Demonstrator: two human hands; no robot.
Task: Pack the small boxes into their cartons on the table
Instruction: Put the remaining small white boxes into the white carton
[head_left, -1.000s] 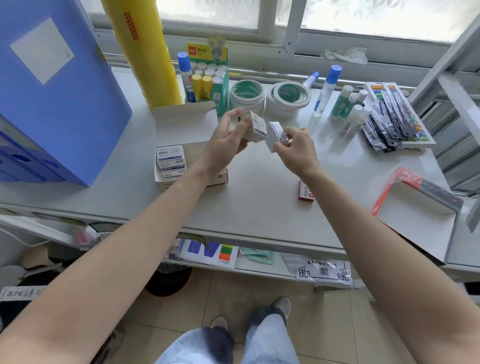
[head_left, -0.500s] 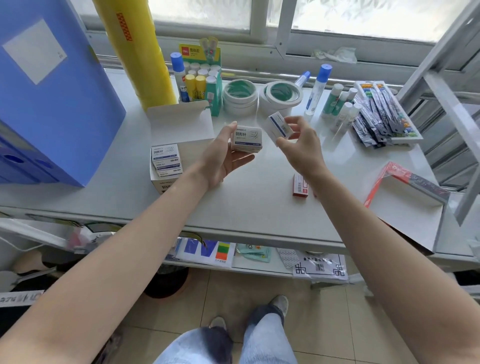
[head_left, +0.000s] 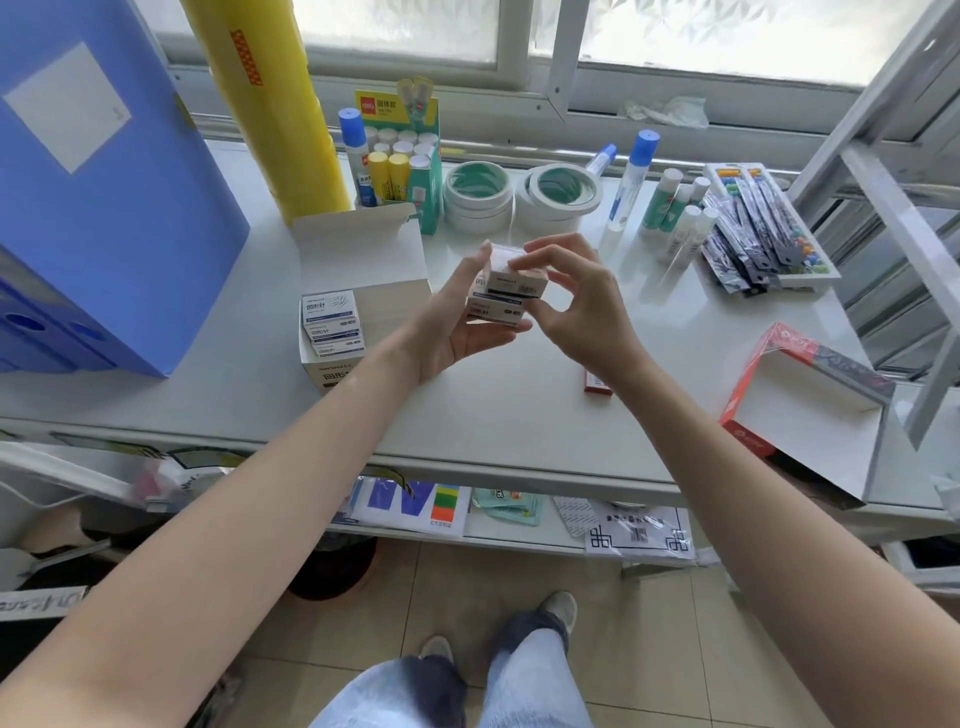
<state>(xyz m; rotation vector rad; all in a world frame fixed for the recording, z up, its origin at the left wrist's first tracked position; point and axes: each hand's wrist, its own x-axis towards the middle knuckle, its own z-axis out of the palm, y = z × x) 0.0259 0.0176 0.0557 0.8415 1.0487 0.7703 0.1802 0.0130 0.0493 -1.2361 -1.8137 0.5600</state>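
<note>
Two small white boxes (head_left: 501, 293) sit stacked one on the other above the middle of the table (head_left: 519, 415), held between both hands. The left hand (head_left: 457, 322) cups the stack from below and the side, fingers partly curled round it. The right hand (head_left: 576, 301) pinches the upper box with its fingertips. Toward the table's left edge an open white carton (head_left: 353, 291) holds more of these boxes. A red carton (head_left: 810, 410) lies open at the right edge, and a small red box (head_left: 597, 383) lies near the front edge.
</note>
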